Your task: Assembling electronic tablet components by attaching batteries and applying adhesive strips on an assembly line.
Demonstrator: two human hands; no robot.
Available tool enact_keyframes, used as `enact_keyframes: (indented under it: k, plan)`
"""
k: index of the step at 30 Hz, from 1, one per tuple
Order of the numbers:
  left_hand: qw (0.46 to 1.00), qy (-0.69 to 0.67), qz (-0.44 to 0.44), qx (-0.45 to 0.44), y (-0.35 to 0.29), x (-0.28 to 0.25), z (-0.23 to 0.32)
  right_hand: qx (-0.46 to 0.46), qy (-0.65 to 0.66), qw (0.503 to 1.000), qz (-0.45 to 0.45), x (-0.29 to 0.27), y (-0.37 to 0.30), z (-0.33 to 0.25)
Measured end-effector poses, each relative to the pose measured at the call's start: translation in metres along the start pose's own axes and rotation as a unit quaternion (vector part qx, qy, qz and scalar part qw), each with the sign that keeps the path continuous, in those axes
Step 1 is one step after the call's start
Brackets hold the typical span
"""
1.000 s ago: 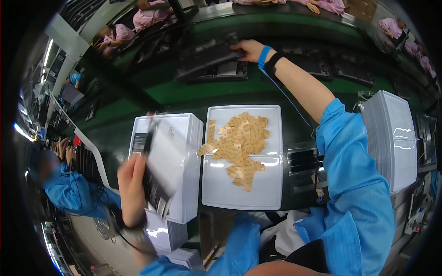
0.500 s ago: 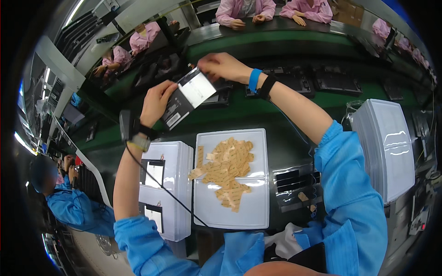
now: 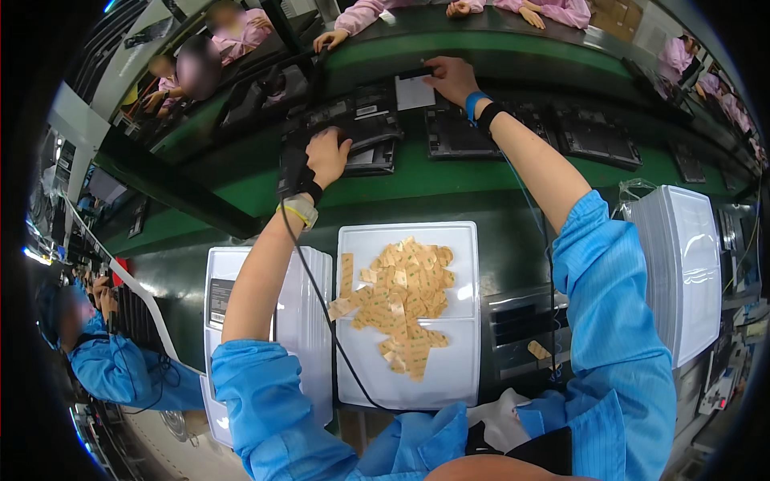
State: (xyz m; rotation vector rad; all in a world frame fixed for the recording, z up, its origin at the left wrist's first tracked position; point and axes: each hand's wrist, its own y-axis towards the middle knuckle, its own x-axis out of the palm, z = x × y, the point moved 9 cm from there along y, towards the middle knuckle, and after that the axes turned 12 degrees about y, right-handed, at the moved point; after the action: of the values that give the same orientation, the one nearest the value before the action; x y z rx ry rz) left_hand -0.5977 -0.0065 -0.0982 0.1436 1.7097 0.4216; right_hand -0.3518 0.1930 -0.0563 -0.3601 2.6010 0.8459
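Observation:
At the far middle, my right hand (image 3: 451, 80) pinches the upper edge of a flat battery pack (image 3: 415, 93), its white face showing. My left hand (image 3: 327, 157) is closed on the near edge of a thin dark device casing (image 3: 341, 120), its fingertips partly hidden. That casing overlaps another dark casing (image 3: 370, 157) beneath it. Nearer me, a white plastic tray (image 3: 469, 353) bears a heap of tan printed adhesive liners (image 3: 405, 289). Left of it, a stack of white trays (image 3: 309, 321) holds a black-labelled battery (image 3: 218, 301), partly covered by my left forearm.
More open dark casings (image 3: 593, 132) lie along the green bench. A tall stack of white trays (image 3: 678, 272) stands at the right. A black cord (image 3: 309, 280) runs from my left wrist. People in pink sleeves (image 3: 369, 14) sit opposite; a person in blue (image 3: 120, 365) works at the left.
My left hand has let go of the battery and moved to the dark casing. My right hand has carried the battery farther away and to the right.

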Motion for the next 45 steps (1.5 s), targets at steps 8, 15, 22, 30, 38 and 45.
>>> enact_keyframes:
  k: [8,15,22,30,38,45]
  plan:
    - [0.933,-0.351,0.037,-0.074,-0.003,-0.023,-0.017,-0.058,0.035,0.996,-0.064,0.073,0.011,-0.047]
    - [0.884,-0.465,0.026,-0.041,0.001,-0.042,-0.048,-0.021,0.097,0.975,-0.197,0.129,0.004,-0.061]
    - [0.995,-0.049,0.062,0.053,-0.004,-0.077,-0.067,-0.096,0.059,0.971,-0.211,0.150,-0.006,-0.076]
    - [0.991,-0.100,-0.049,0.071,0.004,-0.015,-0.088,-0.087,0.052,0.965,-0.243,0.161,-0.008,-0.073]
    - [0.991,-0.085,-0.070,0.076,0.006,-0.021,-0.090,-0.176,-0.002,0.939,-0.296,0.164,-0.025,-0.082]
    - [0.989,-0.074,-0.110,0.067,0.010,-0.017,-0.094,-0.167,-0.072,0.925,-0.334,0.173,-0.037,-0.088]
